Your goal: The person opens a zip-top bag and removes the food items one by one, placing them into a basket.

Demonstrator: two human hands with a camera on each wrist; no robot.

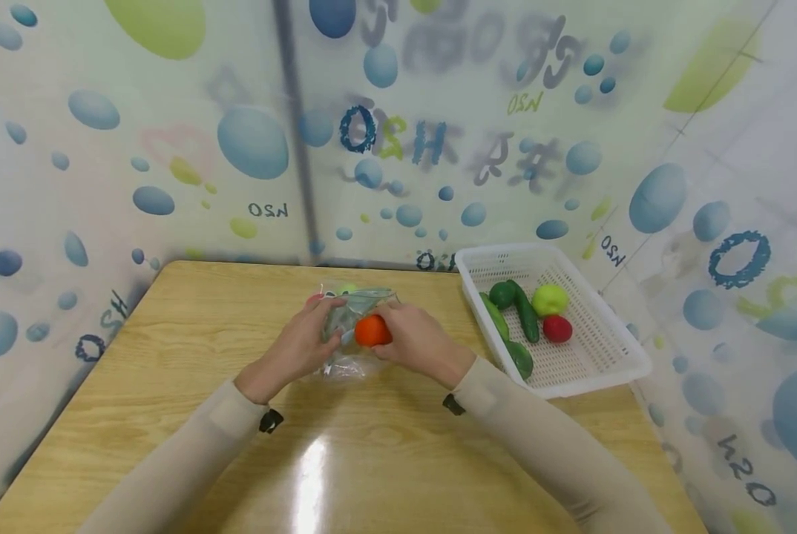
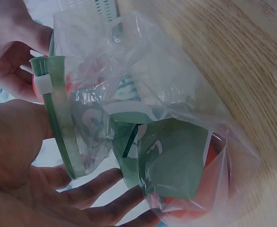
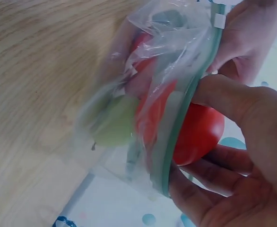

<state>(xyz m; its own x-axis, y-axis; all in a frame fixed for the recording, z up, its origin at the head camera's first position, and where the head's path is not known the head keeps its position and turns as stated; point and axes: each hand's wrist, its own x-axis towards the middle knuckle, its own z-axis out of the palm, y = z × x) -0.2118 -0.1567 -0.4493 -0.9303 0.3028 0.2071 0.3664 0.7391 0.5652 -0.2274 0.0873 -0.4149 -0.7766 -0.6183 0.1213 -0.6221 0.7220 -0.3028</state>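
Wooden table (image 1: 372, 460); bag (image 3: 148, 97), mouth facing right hand (image 1: 415, 335), long zip edge (image 3: 180, 121) slanting.

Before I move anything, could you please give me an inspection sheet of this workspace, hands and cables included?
Surface: wood-grain table, glossy reflection towards the front.
Job's things: clear zip bag with a green seal strip; pale green fruit and red produce inside; red round item at its mouth.
Clutter: white basket on the right, holding green vegetables, a yellow-green fruit and a smaller red one.
Hands: left hand holds the bag's edge; right hand grips the red round item.
Cables: nothing seen.
Surroundings: backdrop with blue and green spots.
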